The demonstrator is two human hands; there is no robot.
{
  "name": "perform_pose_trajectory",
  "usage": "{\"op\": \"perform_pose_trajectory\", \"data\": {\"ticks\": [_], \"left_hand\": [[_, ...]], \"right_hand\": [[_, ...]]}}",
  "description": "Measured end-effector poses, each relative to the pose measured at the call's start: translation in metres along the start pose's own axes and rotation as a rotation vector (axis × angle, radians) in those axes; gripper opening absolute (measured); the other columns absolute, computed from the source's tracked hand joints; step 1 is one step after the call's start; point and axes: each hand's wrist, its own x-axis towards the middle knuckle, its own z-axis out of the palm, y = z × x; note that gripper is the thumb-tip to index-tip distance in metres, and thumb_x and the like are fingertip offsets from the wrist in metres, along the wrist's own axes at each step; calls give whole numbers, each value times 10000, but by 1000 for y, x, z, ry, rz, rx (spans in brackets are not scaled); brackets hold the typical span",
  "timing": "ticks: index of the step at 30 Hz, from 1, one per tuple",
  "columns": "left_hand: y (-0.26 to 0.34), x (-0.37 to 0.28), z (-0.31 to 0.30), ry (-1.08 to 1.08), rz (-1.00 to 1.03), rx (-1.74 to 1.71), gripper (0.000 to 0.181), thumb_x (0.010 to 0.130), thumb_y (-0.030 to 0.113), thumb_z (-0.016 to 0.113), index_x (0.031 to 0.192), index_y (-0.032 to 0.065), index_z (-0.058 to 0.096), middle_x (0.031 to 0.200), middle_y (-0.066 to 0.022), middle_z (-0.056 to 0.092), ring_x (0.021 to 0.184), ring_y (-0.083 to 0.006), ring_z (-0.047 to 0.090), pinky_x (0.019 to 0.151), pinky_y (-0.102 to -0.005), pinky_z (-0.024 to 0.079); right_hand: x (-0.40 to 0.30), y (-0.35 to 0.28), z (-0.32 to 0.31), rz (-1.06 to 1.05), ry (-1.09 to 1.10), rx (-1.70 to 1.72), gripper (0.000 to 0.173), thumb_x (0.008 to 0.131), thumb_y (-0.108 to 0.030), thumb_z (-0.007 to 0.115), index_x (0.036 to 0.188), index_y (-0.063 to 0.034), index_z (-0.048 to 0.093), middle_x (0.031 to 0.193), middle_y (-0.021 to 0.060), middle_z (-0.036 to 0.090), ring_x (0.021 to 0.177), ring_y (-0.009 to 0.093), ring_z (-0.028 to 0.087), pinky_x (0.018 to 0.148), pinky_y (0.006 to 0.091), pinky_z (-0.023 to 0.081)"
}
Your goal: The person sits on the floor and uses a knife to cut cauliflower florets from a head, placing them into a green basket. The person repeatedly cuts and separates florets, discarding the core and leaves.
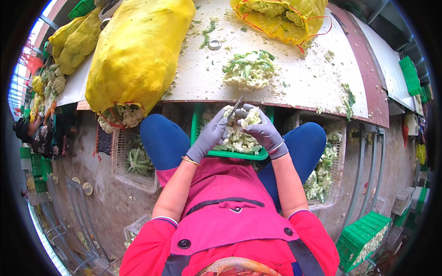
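Observation:
My left hand [211, 134], in a grey glove, grips a small knife [235, 107] with its blade pointing up and to the right. A small cauliflower floret [228, 111] shows at its fingertips, beside the blade. My right hand [265, 132], also gloved, holds a cauliflower piece [252, 118] close to the knife. Below both hands, a green plastic crate [241, 156] between my knees contains loose cut florets [238, 143]. A cauliflower head [248, 74] with green leaves on top lies on the white tabletop [207, 79] just beyond my hands.
A full yellow mesh sack [141, 51] lies at the table's left, cauliflower at its mouth. Another sack [304, 29] lies open at the back. A metal ring [214, 45] rests between them. Trimmings crates [134, 177] [336, 186] flank my legs. A person [43, 132] is at far left.

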Motion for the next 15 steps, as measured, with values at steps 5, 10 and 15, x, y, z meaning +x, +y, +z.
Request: {"op": "perform_pose_trajectory", "data": {"ticks": [5,10,15], "left_hand": [[26,-13,1,-127,215,468,519,1061,322,450,1541,137,380,760,-39,592,648,-108,573,637,-276,487],[23,-12,-1,-133,344,735,514,1054,332,462,1516,111,414,1057,-129,700,839,-202,689,789,-335,526],[-1,-1,0,-110,438,745,525,1062,336,448,1537,120,383,1012,-106,694,754,-179,657,721,-315,519]], "right_hand": [[0,-1,-5,98,-87,-191,778,766,-14,688,1485,-45,391,1217,80,629,971,146,648,812,262,533],[-5,-8,4,153,-150,-112,781,758,2,677,1490,-68,414,1080,37,624,916,129,632,787,248,524],[-4,-2,-7,200,-159,-132,816,780,3,671,1530,-83,361,1013,44,628,809,122,627,705,246,516]]}}
